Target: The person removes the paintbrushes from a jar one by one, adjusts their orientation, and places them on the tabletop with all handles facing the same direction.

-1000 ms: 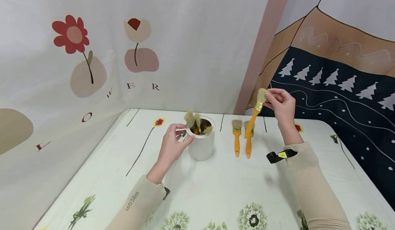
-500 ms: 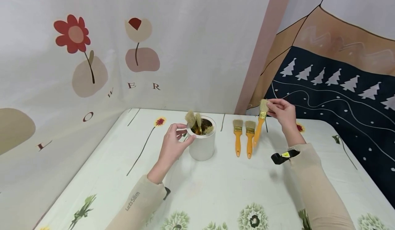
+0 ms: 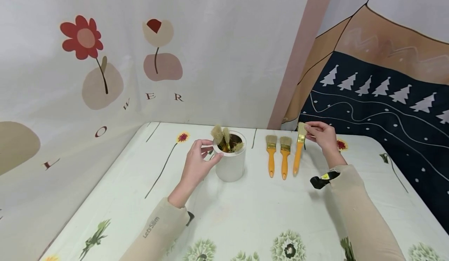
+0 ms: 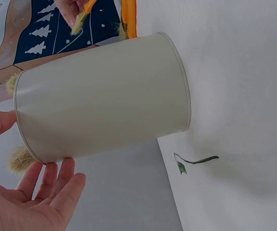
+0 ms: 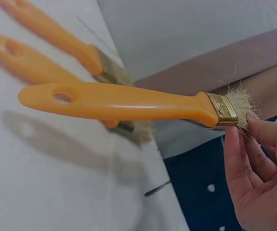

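A white cylindrical can point(image 3: 229, 170) stands upright on the table, several bristle brushes point(image 3: 217, 134) inside it, bristles up. My left hand point(image 3: 197, 164) holds the can near its rim, thumb and fingers spread around the wall, as the left wrist view shows on the can's side point(image 4: 102, 96). My right hand point(image 3: 323, 138) pinches a paintbrush point(image 3: 298, 154) by its bristles, its orange handle pointing toward me. In the right wrist view this paintbrush point(image 5: 138, 103) appears above the table, its shadow apart from it. Left of it lie two similar paintbrushes, one point(image 3: 271, 159) beside the other point(image 3: 285, 161).
A white cloth point(image 3: 231, 210) with printed flowers covers the table. Behind it hangs a pale curtain point(image 3: 224, 58) with flower prints. A dark blue printed cloth point(image 3: 382, 117) is at the right, past the table's edge.
My right hand has moved down and slightly right with its paintbrush, from over the lying brushes to beside them, and the brush is lower. My left hand stays at the can.
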Available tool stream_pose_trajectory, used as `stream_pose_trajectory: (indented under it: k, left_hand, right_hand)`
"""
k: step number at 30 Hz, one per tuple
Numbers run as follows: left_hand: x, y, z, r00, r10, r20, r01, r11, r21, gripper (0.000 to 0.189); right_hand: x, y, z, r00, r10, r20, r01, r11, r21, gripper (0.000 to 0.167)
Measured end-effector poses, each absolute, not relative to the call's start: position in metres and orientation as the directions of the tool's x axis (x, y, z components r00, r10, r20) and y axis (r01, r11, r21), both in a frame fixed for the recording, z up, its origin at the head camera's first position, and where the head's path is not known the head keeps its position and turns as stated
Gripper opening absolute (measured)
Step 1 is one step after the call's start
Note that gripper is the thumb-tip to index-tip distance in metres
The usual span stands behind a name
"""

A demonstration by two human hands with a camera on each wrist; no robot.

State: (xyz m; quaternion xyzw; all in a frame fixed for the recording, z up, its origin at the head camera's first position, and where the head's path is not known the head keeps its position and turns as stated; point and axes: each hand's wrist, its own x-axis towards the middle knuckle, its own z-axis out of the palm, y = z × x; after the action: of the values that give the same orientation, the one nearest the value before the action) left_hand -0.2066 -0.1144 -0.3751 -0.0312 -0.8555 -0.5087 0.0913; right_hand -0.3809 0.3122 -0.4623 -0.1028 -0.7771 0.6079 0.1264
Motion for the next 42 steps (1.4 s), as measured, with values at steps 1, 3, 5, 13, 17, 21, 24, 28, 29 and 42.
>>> stream_pose_trajectory:
  k: [1,3,5,13,17,21,24,28,29,42]
  left_hand:
    - [-0.207,-0.114,-0.375,-0.981,-0.04,0.189,0.147,0.481,0.864,0.048]
    - [-0.207,-0.115,-0.375,-0.981,-0.041,0.191,0.148,0.482,0.864,0.048]
    - [-0.207,-0.115,-0.375,-0.981,-0.042,0.191,0.147,0.482,0.864,0.048]
    - [-0.206,-0.115,-0.375,-0.982,-0.042,0.184,0.142,0.48,0.866,0.049]
    - [-0.206,-0.115,-0.374,-0.982,-0.043,0.183,0.141,0.479,0.866,0.048]
    - [-0.205,-0.115,-0.374,-0.982,-0.039,0.184,0.144,0.477,0.867,0.047]
    - [-0.205,-0.115,-0.374,-0.982,-0.038,0.186,0.146,0.477,0.867,0.047]
    - [-0.205,-0.114,-0.374,-0.982,-0.039,0.183,0.143,0.474,0.869,0.046]
    - [-0.206,-0.113,-0.374,-0.982,-0.038,0.183,0.143,0.472,0.87,0.046]
    - [-0.208,-0.114,-0.377,-0.983,-0.052,0.177,0.131,0.474,0.87,0.049]
  right_hand:
    - [-0.386,0.315,-0.47,-0.945,0.319,0.076,0.011,0.262,-0.965,0.038]
    - [-0.392,0.319,-0.478,-0.942,0.327,0.073,0.022,0.278,-0.96,0.039]
    - [-0.39,0.316,-0.478,-0.944,0.325,0.06,0.036,0.28,-0.959,0.036]
    - [-0.344,0.288,-0.437,-0.963,0.27,-0.018,0.093,0.27,-0.958,0.027]
    - [-0.335,0.279,-0.428,-0.965,0.261,-0.038,0.127,0.332,-0.935,0.034]
    - [-0.336,0.278,-0.432,-0.96,0.272,-0.062,0.165,0.375,-0.912,0.035]
    - [-0.339,0.279,-0.437,-0.958,0.277,-0.078,0.187,0.392,-0.901,0.034]
    - [-0.343,0.281,-0.444,-0.959,0.267,-0.097,0.202,0.402,-0.893,0.033]
    - [-0.344,0.282,-0.445,-0.959,0.267,-0.097,0.203,0.406,-0.891,0.033]
    - [-0.332,0.286,-0.437,-0.961,0.262,-0.091,0.204,0.442,-0.874,0.036]
